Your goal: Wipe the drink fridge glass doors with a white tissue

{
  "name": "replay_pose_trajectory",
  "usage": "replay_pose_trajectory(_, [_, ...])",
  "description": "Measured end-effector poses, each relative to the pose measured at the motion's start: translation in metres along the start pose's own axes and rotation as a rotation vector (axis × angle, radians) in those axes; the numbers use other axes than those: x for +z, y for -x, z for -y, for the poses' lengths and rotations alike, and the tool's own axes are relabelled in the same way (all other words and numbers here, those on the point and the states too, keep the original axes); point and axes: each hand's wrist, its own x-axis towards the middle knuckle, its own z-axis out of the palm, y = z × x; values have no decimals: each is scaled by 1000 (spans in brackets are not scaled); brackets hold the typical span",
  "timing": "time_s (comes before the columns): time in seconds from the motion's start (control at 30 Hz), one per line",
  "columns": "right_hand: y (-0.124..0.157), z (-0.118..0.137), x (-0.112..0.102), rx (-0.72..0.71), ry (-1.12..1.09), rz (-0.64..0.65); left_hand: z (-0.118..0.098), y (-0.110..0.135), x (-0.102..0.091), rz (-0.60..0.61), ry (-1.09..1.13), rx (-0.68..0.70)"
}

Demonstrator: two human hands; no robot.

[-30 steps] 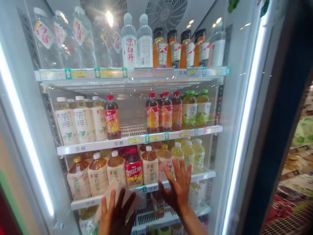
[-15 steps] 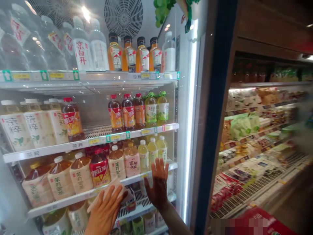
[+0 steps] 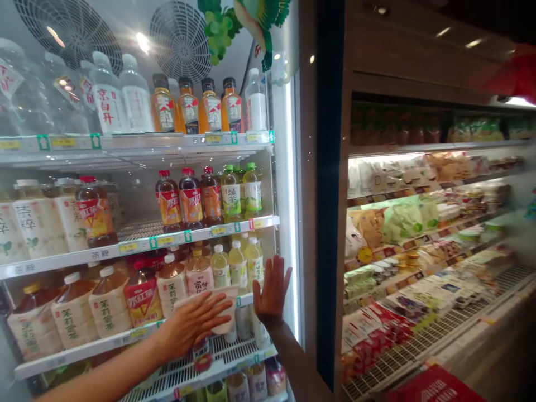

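Note:
My left hand (image 3: 193,325) lies flat on the glass door (image 3: 138,190) of a drinks fridge, its fingers pressing a pale folded cloth (image 3: 220,312) against the pane. To its right, my right hand (image 3: 271,291) rests open on the same glass, fingers spread and pointing up, close to the lit right edge of the door. Behind the glass stand rows of tea and juice bottles (image 3: 192,198) on white wire shelves.
A dark blue door frame (image 3: 329,223) separates the fridge from an open chilled case (image 3: 427,240) on the right, whose shelves hold packaged foods. Water bottles (image 3: 109,100) fill the fridge's top shelf, under two round fan grilles (image 3: 180,39).
The view has swung right, bringing the open chilled case into sight. My left hand with the cloth has slid up and right across the glass; my right hand has stayed flat on the pane.

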Motion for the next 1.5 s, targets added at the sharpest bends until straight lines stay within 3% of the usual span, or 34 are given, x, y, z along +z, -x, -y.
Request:
replay_pose_trajectory(0.07, [1,-1,2,-9,-1,-31,34,-32,-6,10,-16,9])
replay_pose_trajectory(0.13, [0,0,2,-20,-4,-59,65,-72,-10,9,-40,-68])
replay_pose_trajectory(0.23, [-1,-1,3,-21,5,-101,78,-113,-9,3,-58,-160])
replay_pose_trajectory(0.3, [-1,-2,3,-22,13,-112,60,-116,-5,9,-53,-135])
replay_pose_trajectory(0.43, [2,-7,4,-33,2,-102,25,-91,2,20,-28,10])
replay_pose_trajectory(0.53, [4,-9,5,-25,-3,-92,45,-93,-4,30,-25,16])
replay_pose_trajectory(0.67, [5,-10,6,-20,-5,-85,83,-107,-14,-4,-61,-217])
replay_pose_trajectory(0.73, [5,-10,6,-17,-14,-79,75,-97,-14,-14,-72,-273])
replay_pose_trajectory(0.9, [5,-11,3,-43,-25,-81,11,-30,-8,16,-66,-212])
replay_pose_trajectory(1.0, [0,4,2,-51,-53,-121,22,-6,-15,30,-75,-219])
replay_pose_trajectory(1.13, [-18,59,6,-110,-104,-114,81,-1,-32,-2,-105,-394])
replay_pose_trajectory(1.2, [-29,94,10,-127,-117,-89,89,9,-34,-17,-111,-488])
replay_pose_trajectory(1.27, [-35,127,14,-135,-124,-51,74,30,-32,-33,-106,-552])
replay_pose_trajectory(1.4, [-30,177,23,-198,-150,86,22,89,-25,-54,-84,-611])
replay_pose_trajectory(1.5, [-22,204,32,-224,-180,157,32,120,-31,-62,-85,-683])
